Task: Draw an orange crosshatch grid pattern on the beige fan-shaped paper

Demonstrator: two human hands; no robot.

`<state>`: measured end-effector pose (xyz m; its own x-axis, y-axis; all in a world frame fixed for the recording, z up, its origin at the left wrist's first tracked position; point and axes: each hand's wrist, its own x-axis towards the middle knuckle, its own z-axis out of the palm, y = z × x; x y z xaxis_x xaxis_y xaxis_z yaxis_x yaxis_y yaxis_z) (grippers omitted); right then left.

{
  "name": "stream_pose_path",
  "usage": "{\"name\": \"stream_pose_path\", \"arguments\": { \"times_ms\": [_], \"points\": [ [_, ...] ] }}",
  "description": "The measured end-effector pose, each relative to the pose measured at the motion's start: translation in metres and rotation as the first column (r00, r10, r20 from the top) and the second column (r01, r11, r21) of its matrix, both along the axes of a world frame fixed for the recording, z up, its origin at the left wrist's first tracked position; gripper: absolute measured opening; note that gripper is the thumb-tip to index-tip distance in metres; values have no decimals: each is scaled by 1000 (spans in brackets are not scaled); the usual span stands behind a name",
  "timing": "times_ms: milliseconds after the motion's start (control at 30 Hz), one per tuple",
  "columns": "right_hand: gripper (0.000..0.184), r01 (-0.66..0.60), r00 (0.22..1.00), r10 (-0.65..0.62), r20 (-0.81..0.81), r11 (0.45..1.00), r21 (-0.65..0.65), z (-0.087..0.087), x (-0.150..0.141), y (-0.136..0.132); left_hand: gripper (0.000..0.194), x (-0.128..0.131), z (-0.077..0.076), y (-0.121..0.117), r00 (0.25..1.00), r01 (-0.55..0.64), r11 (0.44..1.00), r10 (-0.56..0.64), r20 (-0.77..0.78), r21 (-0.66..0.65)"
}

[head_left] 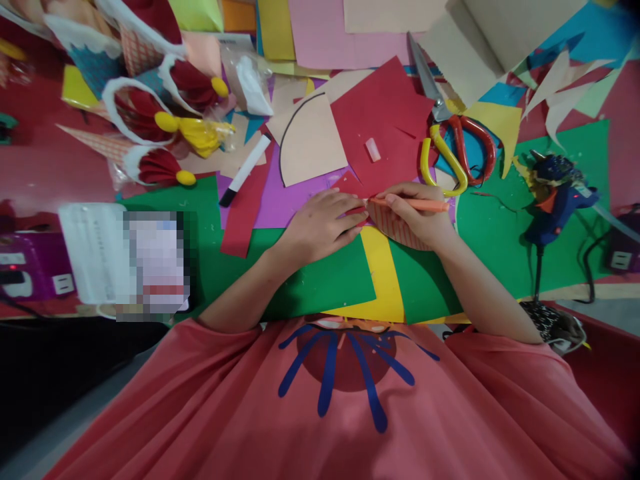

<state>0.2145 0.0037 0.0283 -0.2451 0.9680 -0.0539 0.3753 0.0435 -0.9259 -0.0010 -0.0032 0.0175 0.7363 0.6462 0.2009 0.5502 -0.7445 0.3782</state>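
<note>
An orange pen [425, 204] is pinched in my right hand [425, 223], its tip pointing left toward the red paper. Under that hand lies a rounded piece of paper [400, 228] with reddish drawn stripes, partly covered by my fingers. My left hand [323, 223] lies flat with its fingers stretched over a small red paper piece [349, 181], close to the pen's tip. Just above both hands sits a small pale pink block [373, 150] on a larger red sheet [377, 120]. A beige fan-shaped paper [313, 143] with a black curved edge is to the upper left.
Red-and-yellow-handled scissors [440, 113] lie upper right, beside a blue glue gun [555, 207] with a cord. A black-and-white marker [245, 170] rests left of the beige paper. Decorated paper cones [155, 165] crowd the upper left; a pixelated phone [160, 263] lies below them.
</note>
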Motion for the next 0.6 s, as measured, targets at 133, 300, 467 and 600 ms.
{"name": "stream_pose_path", "arguments": {
  "times_ms": [133, 300, 467, 600],
  "points": [
    [16, -20, 1000, 19, -25, 1000, -16, 0, 0, 0, 30, 0, 1, 0, 1000, -12, 998, 11, -5, -63],
    [16, -43, 997, 39, -69, 998, -53, -1, 1, 1, 29, 0, 1, 0, 1000, -5, 1000, 5, 10, -1],
    [18, 15, 1000, -16, -19, 999, -34, 2, -1, 0, 29, 0, 0, 0, 1000, -5, 1000, 5, 12, 10],
    [17, 29, 999, -29, -19, 1000, 3, 2, -2, -1, 29, 0, 1, 0, 1000, -13, 999, 13, -2, -49]
  ]
}}
